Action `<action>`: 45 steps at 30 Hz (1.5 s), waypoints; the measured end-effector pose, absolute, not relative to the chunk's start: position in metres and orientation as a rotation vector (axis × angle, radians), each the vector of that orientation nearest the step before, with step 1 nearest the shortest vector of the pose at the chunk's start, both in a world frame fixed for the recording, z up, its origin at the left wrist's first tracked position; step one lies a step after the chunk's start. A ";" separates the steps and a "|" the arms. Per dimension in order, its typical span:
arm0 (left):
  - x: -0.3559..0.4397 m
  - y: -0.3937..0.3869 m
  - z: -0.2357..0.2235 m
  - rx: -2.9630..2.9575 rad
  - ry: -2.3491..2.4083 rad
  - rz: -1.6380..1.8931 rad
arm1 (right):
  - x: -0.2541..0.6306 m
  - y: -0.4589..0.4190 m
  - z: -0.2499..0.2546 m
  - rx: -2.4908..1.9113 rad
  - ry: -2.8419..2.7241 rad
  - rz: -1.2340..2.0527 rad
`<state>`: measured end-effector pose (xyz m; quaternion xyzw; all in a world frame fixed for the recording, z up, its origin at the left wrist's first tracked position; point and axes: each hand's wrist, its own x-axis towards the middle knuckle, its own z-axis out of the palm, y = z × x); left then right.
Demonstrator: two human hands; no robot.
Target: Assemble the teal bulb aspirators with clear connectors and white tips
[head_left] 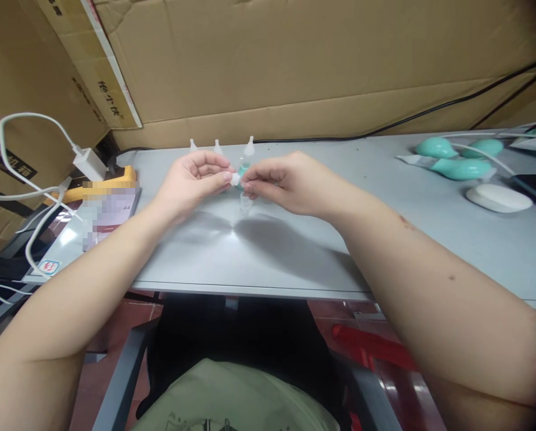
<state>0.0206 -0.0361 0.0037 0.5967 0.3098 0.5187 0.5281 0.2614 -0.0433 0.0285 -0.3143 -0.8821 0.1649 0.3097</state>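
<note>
My left hand is closed in a pinch, with a small white plastic piece between thumb and forefinger. Close against its right side, my right hand has its fingers pinched together; whatever they hold is hidden. Just behind the fingers stands a small container with a teal band and a clear pointed nozzle. Two more pointed translucent nozzles, one at the left and one in the middle, rise behind my left hand, their lower parts covered. A small clear cup-like piece sits below my right fingertips.
On the grey table, a yellow power strip with a white charger and a booklet lie left. Teal bulb-shaped items, a white rounded case and cables lie right. A cardboard wall stands behind.
</note>
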 end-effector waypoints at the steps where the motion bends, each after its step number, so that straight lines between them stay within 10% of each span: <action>1: 0.021 -0.036 0.003 1.419 0.737 1.244 | 0.261 -0.042 0.027 -0.828 -2.321 0.416; 45: 0.019 -0.037 0.000 1.366 0.738 1.230 | 0.247 -0.041 0.013 -0.786 -2.115 0.329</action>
